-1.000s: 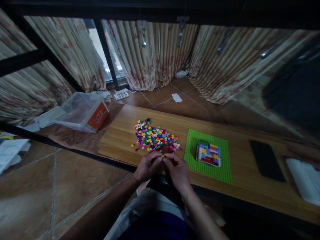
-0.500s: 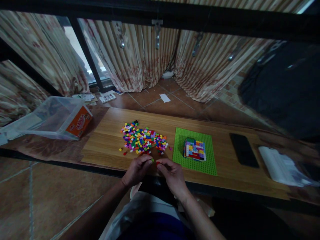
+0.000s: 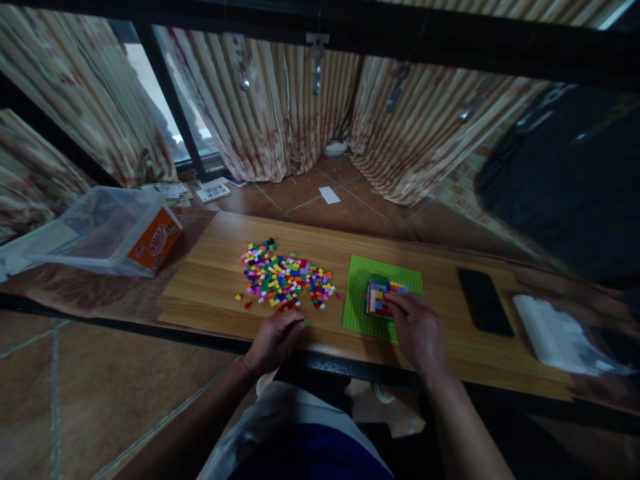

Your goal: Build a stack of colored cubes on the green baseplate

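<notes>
My right hand is over the block structure, its thumb and fingers pinched at the top; a bit of red shows at the fingertips. Low layers of multicoloured toy bricks make up this structure, and its right part is hidden by the hand. Underneath lies a green studded baseplate. My left hand is closed near the table's front edge, pinching a small green toy brick that barely shows. Just beyond it spreads a pile of loose toy bricks in many colours.
A clear plastic bin with an orange label stands at the far left. Right of the baseplate lie a black phone and a white package. The wooden board ends at a dark front edge. Curtains hang behind.
My right hand has moved right, from beside my left hand to the top of the block structure, where the red brick it held is now mostly hidden. My left hand stays nearly in place.
</notes>
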Demonstrator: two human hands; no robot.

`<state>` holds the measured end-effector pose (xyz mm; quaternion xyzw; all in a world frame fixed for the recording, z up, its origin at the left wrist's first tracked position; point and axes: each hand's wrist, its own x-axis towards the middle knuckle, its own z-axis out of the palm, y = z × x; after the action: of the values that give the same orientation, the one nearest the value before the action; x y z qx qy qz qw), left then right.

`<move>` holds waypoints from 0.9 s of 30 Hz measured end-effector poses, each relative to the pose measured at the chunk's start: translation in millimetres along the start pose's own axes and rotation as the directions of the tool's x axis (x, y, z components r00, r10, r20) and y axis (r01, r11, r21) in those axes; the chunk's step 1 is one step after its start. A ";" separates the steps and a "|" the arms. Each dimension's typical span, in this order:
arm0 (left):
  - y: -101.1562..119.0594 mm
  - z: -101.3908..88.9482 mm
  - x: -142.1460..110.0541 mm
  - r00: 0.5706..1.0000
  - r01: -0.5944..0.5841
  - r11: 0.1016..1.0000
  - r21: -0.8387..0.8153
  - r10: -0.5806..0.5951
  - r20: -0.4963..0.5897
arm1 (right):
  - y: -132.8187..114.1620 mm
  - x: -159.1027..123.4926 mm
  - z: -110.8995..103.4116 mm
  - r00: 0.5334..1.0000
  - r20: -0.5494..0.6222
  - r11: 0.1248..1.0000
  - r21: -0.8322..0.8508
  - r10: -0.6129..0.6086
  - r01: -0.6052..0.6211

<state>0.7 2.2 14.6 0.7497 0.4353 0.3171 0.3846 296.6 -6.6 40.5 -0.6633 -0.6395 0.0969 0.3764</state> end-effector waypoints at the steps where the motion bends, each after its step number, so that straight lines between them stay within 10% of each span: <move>1: 0.0 0.1 0.1 1.000 0.000 1.000 -0.003 0.000 0.002 | 1.5 0.5 2.4 1.000 0.007 1.000 -0.014 -0.020 0.020; 27: 0.1 1.8 -0.2 1.000 -0.008 0.999 0.041 0.008 -0.002 | 2.5 7.0 11.0 0.993 0.095 0.994 -0.077 -0.064 0.072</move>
<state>2.1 1.5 13.7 0.7588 0.4394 0.3103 0.3672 292.9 4.2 33.7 -0.6504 -0.6819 0.0891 0.3226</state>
